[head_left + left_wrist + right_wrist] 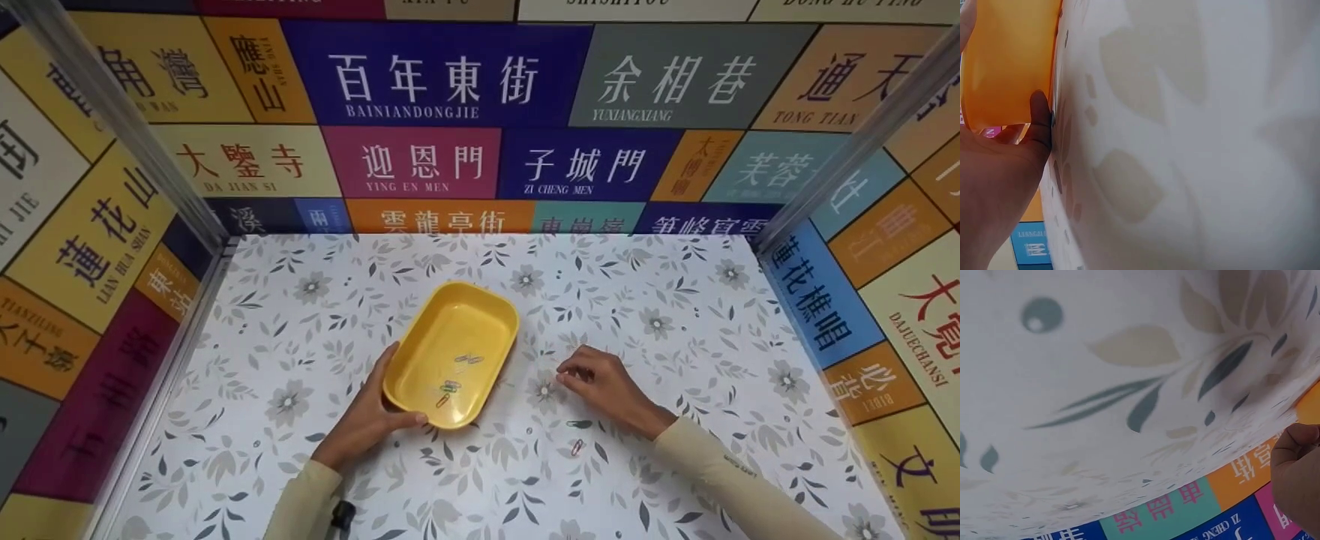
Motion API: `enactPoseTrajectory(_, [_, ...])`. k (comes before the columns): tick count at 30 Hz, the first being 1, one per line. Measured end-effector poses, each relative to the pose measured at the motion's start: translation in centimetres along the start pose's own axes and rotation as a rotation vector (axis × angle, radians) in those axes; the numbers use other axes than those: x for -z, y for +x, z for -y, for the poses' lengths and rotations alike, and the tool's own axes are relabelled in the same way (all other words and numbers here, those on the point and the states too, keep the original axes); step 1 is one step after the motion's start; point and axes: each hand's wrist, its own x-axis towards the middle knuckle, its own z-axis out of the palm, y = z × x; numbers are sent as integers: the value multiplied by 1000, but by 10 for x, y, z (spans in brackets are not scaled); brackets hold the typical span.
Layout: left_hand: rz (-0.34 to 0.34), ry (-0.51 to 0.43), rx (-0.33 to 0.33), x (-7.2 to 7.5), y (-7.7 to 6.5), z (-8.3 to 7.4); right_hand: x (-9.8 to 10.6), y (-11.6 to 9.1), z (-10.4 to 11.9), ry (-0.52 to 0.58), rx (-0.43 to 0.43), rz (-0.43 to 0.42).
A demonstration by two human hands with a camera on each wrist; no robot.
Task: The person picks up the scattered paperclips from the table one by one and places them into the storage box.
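A yellow plastic tray [420, 330] lies on the table at a slant, with several paper clips [450, 386] inside towards its near end. My left hand [373, 405] holds the tray's near left corner, fingers along the left side and thumb at the near edge. The left wrist view shows the tray's wall [1010, 62] against that hand. To the right of the tray, my right hand [604, 382] hovers with fingers bent and fingertips close together; whether they pinch something small cannot be seen. Below it lie a green paper clip [578, 424] and a red paper clip [577, 448].
A white tablecloth [247, 360] with grey leaves and flowers covers the table. Panels of coloured signs [420, 161] stand behind it and along both sides. Metal posts [161, 135] rise at the back corners. A small black object [343, 514] sits by the left sleeve.
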Motion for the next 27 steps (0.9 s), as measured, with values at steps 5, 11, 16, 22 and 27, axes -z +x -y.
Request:
enactPoseTrajectory(5, [-7,-27,-8,0,0,-1,2,-10,-5,11,0,-40])
enactPoseTrajectory(11, [-5,-37,-26,-1,-1,-1,3,-23,-8,13,-33,-50])
enactPoseTrajectory(16, [-8,-28,-21,-1,-1,0,2,-33,-10,21,-56,-37])
enactPoseTrajectory(22, [-3,-22,-23,0,-1,1,0,-44,-12,3,-75,-17])
enactPoseTrajectory(27, [9,-42,-45,0,-1,0,-1,-49,-11,-5,-80,-22])
